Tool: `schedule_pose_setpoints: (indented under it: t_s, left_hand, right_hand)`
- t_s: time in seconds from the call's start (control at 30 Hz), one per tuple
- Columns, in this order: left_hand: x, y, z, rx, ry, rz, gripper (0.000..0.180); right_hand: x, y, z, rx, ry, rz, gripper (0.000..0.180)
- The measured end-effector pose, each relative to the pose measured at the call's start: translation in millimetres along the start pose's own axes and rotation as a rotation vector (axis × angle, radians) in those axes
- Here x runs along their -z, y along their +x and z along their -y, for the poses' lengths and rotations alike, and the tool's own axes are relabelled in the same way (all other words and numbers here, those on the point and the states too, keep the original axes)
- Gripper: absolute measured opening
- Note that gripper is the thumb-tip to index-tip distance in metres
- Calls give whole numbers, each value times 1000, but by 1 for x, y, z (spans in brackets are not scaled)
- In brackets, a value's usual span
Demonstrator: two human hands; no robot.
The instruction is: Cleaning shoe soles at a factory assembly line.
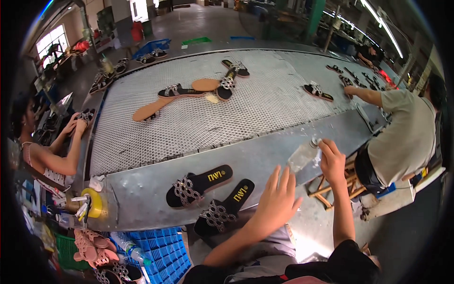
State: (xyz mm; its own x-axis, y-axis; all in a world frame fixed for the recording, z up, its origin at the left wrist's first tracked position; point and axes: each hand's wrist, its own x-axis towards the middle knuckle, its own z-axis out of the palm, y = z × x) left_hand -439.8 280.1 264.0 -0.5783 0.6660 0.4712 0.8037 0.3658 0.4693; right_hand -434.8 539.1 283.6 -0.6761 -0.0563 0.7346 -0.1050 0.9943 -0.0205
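Note:
My left hand is open, palm down, with its fingers stretched toward a clear plastic thing at the metal table's front edge. Whether that is a bottle or a bag I cannot tell. My right hand is closed in a pinch at a small round whitish piece by the top of the clear plastic. Left of my left hand lie two black slide sandals with silver ring-patterned straps: one sandal flat on the metal, the other sandal nearer me at the edge, partly beyond it.
A mesh conveyor beyond the metal ledge carries several sandals and tan soles. Co-workers sit at left and right. Yellow tape, a blue crate and pink sandals are at lower left.

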Motion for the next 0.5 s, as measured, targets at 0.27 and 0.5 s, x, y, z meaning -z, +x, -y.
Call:
schedule_pose_setpoints:
  t_s: [0.27, 0.5]
  left_hand:
    - [59, -62, 40, 156, 290, 186, 67]
    - [35, -70, 91, 180, 256, 180, 70]
  right_hand:
    - [4, 6, 9, -80, 96, 114, 34]
    - [1, 26, 7, -137, 198, 130, 33]
